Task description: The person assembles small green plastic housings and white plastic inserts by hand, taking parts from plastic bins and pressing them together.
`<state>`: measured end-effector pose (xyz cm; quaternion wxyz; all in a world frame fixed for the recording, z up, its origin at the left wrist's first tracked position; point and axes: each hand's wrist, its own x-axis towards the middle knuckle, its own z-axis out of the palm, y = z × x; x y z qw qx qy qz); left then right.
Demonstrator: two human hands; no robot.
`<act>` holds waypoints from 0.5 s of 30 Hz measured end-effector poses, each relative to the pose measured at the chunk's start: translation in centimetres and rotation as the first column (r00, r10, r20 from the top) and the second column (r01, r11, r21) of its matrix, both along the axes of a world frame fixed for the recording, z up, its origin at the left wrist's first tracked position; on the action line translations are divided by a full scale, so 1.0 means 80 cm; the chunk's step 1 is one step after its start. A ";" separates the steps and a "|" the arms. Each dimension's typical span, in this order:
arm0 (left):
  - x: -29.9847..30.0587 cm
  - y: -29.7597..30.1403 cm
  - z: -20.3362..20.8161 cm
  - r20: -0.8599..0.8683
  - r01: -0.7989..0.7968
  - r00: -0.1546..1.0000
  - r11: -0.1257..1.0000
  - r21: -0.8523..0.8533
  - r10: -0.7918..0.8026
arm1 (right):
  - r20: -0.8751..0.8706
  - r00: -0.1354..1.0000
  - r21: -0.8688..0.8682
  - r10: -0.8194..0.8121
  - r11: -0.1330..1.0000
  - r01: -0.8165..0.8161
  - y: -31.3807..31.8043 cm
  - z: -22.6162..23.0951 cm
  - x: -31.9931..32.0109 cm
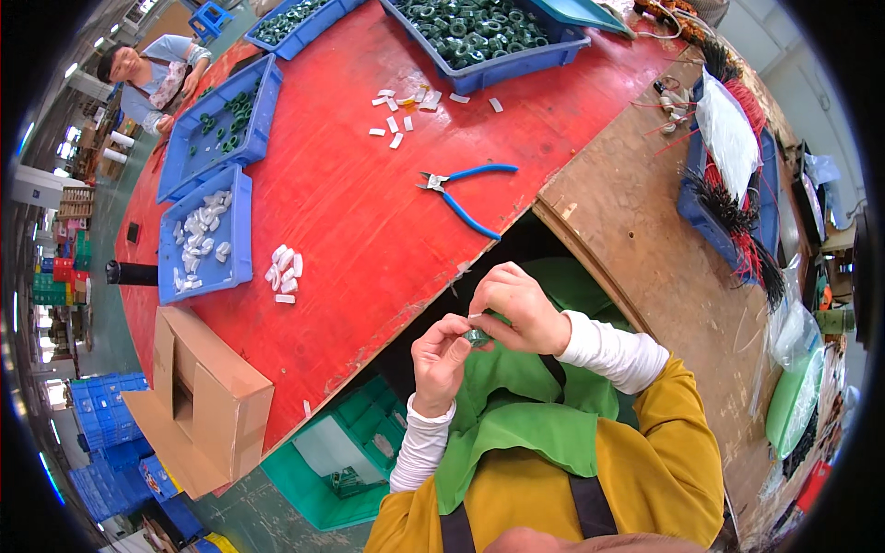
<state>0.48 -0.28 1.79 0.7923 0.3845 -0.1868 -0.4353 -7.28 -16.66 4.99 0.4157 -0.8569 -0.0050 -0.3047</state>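
Note:
My two hands meet just past the table's front edge, above my green apron. The left hand (439,358) is closed on a small dark green ring (477,338), of which only part shows between the fingers. My right hand (518,306) pinches at the top of that ring, where a bit of white shows; its fingers hide most of it. On the red table (341,221), pliers with blue handles (470,217) lie with their handles spread. A small pile of white pieces (284,272) rests to the left, and more white pieces (395,138) are scattered farther back.
Blue trays with green rings (466,69) stand at the back and left; another blue tray (241,226) holds white pieces. A cardboard box (244,392) sits at the left edge, a green bin (313,493) below. Right, a blue bin (705,217) holds wires. A person (152,78) sits across.

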 end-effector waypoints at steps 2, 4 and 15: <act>-0.002 0.000 -0.002 -0.008 -0.001 1.000 1.000 -0.001 0.001 | -0.044 0.999 0.025 0.008 1.000 -0.006 0.001 -0.001 -0.002; -0.004 0.000 -0.003 -0.016 0.000 1.000 1.000 -0.004 0.000 | -0.073 0.997 0.029 0.003 1.000 -0.001 0.001 -0.004 -0.004; -0.001 0.003 -0.004 -0.064 0.010 0.998 0.998 0.056 -0.007 | 0.222 0.965 -0.114 -0.142 0.979 0.171 0.007 -0.002 -0.012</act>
